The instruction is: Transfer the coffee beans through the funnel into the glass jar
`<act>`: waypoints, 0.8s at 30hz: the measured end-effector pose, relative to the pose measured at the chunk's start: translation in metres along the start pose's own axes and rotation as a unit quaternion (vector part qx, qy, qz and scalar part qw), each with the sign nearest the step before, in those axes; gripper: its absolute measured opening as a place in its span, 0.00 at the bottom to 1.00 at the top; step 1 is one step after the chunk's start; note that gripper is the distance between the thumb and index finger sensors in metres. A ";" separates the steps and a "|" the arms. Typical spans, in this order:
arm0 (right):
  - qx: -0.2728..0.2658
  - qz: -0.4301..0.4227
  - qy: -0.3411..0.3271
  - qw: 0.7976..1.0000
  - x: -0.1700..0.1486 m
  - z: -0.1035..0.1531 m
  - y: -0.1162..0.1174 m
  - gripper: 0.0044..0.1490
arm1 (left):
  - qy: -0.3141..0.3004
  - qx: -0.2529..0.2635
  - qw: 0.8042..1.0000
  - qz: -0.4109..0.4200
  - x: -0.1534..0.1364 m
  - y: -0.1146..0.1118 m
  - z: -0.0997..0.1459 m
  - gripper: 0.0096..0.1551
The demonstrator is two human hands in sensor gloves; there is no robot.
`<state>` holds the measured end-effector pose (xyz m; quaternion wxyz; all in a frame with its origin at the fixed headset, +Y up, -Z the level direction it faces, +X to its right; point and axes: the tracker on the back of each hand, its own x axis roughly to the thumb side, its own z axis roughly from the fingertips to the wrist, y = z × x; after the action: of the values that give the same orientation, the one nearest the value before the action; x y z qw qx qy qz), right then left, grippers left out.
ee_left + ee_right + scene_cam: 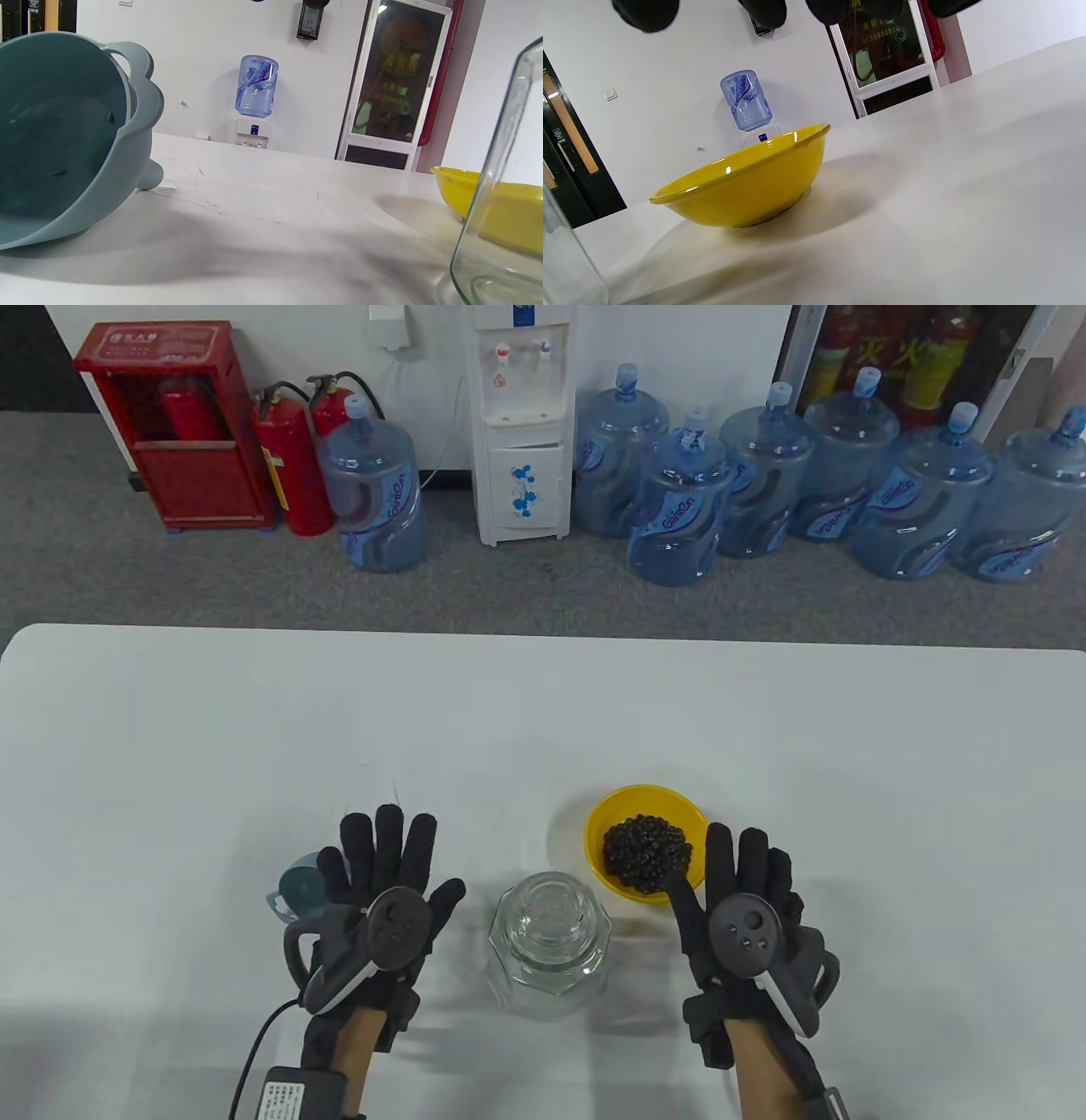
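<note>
A clear glass jar (550, 943) with its glass lid on stands near the table's front edge, between my hands. A yellow bowl (612, 814) holding dark coffee beans (646, 851) sits just behind and right of the jar. A grey-blue funnel (297, 889) lies on its side left of the jar, partly hidden under my left hand (386, 869). That hand is spread flat, fingers open, over the funnel. My right hand (738, 882) is open with fingers straight, beside the bowl's right edge, holding nothing. The left wrist view shows the funnel (63, 140), jar wall (496, 203) and bowl (458, 186). The right wrist view shows the bowl (746, 186).
The white table (543, 712) stretches far behind the bowl. On the floor beyond it stand several blue water bottles (679, 509), a water dispenser (522, 424), fire extinguishers (293, 466) and a red cabinet (170, 424). A cable (254, 1052) runs from my left wrist.
</note>
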<state>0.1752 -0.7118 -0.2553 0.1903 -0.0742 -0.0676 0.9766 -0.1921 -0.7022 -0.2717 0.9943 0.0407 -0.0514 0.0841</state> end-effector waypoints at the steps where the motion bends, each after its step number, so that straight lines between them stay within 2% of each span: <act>1: -0.002 -0.004 0.000 1.000 0.000 0.000 -0.001 0.51 | 0.000 -0.001 1.000 0.001 0.000 0.000 0.000 0.45; 8: -0.046 -0.071 -0.024 0.996 0.004 0.006 -0.024 0.51 | 0.003 -0.013 1.000 0.005 -0.002 -0.003 -0.002 0.45; 11: -0.067 -0.099 -0.078 0.990 0.026 0.011 -0.040 0.50 | 0.002 -0.011 1.000 0.005 -0.002 -0.002 -0.001 0.45; 14: -0.067 -0.088 -0.134 0.985 0.054 0.019 -0.049 0.50 | 0.003 -0.011 1.000 0.007 -0.002 -0.002 -0.002 0.45; 16: -0.050 -0.082 -0.184 0.978 0.079 0.024 -0.051 0.50 | 0.004 -0.018 1.000 0.006 -0.003 -0.003 -0.003 0.45; 18: 0.005 -0.057 -0.243 0.968 0.106 0.029 -0.047 0.52 | 0.005 -0.025 1.000 0.005 -0.003 -0.005 -0.003 0.45; 20: 0.034 -0.001 -0.257 0.966 0.123 0.031 -0.040 0.55 | 0.006 -0.028 1.000 0.006 -0.004 -0.007 -0.004 0.45; 22: 0.030 0.064 -0.268 0.961 0.133 0.032 -0.036 0.57 | 0.007 -0.030 0.999 0.009 -0.005 -0.007 -0.004 0.45; 24: 0.027 0.058 -0.280 0.958 0.138 0.032 -0.035 0.60 | 0.008 -0.031 0.999 0.011 -0.006 -0.007 -0.004 0.45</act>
<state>0.0558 -0.6299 -0.2349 0.1089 0.2037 -0.0874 0.9690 -0.1960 -0.7098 -0.2763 0.9945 0.0089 -0.0469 0.0937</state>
